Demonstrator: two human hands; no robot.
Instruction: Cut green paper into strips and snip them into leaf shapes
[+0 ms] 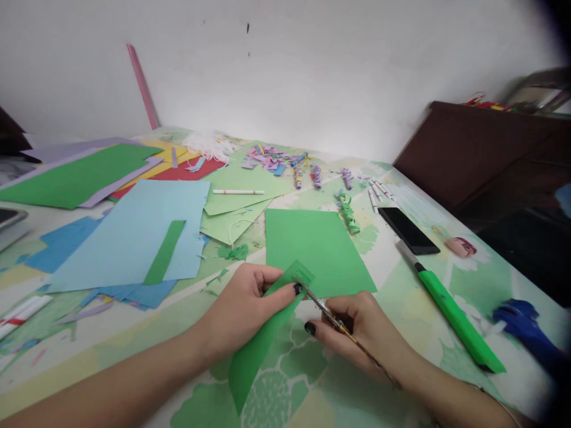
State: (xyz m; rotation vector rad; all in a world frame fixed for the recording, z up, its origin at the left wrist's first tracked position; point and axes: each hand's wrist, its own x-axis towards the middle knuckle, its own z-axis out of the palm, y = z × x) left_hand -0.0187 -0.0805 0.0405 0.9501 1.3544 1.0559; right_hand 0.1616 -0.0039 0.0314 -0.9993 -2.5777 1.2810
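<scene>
My left hand (247, 300) is closed on a long green paper strip (259, 351), pinching its upper end between thumb and fingers. My right hand (357, 330) is closed on small scissors (328, 312), whose blades touch the strip's top end. The strip hangs down toward me over the table edge. Just beyond both hands lies a green paper sheet (316, 249) flat on the table.
Light blue paper (134, 232) with a green strip on it lies left. Green, purple, red and yellow sheets (80, 175) sit far left. A black phone (408, 229), a green-handled cutter (455, 315), pens (379, 191) and rolled paper scraps (276, 159) lie right and behind.
</scene>
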